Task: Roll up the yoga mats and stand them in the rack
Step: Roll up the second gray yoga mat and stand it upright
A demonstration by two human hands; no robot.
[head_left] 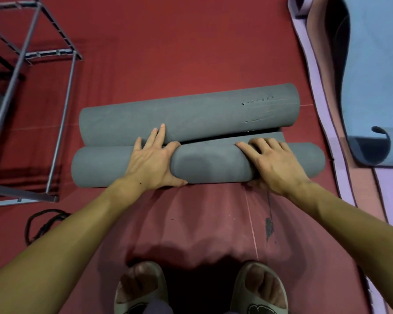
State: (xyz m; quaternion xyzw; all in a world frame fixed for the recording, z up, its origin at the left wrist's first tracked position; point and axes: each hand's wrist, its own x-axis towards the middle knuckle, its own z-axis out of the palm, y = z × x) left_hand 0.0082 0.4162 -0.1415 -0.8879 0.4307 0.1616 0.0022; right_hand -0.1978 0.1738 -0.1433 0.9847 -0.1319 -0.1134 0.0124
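A: Views?
B: One. Head-worn, wide-angle, looking steeply down and forward at the floor [191, 53].
A: Range?
B: Close; both forearms reach in from the bottom edge, wearer's feet directly below.

Both hands press on a grey yoga mat [204, 164] that lies across the red floor [168, 53]. The left hand [151, 163] rests on the near roll, its fingers [160, 133] stretched forward so the tips touch the second grey roll [191, 112] lying just beyond. The thumb wraps the near side of the roll. The right hand [275, 162] curls over the near roll, its fingertips tucked into the seam where the two rolls meet. Left of the left fingers, well apart, stands a metal rack [61, 109]. Right of the right fingers lie a blue mat [377, 87] with a curled corner and a purple mat [340, 173] beneath it. Nearer than both hands, two feet in sandals [261, 288] stand on the floor.
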